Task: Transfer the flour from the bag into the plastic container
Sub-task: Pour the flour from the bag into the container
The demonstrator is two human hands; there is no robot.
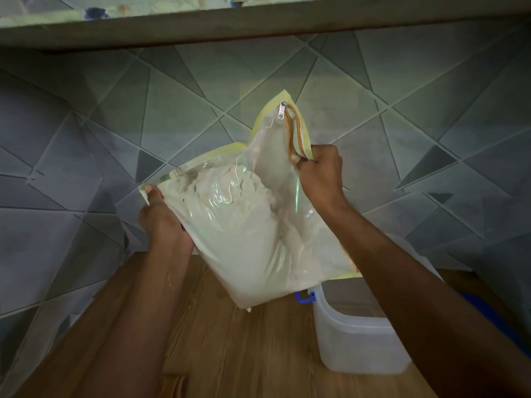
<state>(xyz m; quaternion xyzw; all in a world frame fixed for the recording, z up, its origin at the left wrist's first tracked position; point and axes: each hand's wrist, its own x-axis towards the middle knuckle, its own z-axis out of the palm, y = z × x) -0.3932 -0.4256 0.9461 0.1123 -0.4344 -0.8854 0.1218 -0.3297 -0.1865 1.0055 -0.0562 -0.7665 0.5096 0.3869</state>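
Flour (pixel 244 225) sags heavy in the soft clear yellow-edged zip bag (pixel 258 196), held above the translucent plastic container (pixel 356 343). Left hand (pixel 163 219) grips its bottom corner; right hand (pixel 323 173) pinches the zipper edge, the slippery film's firmest hold.

Wall (pixel 86 124): tiled, grey-blue, matt; pale lines cut it into triangles and slanted fields, with a few small triangles in darker grey
Shelf (pixel 230 28): grey slab edge across the top of the view, jutting out from the wall
Shelf covering (pixel 71 11): pale sheet with blue and orange blotches, blurred
Worktop (pixel 244 354): brown wood grain running toward the wall, meeting the foot of the tiles
Light: dim, cool, faintly green
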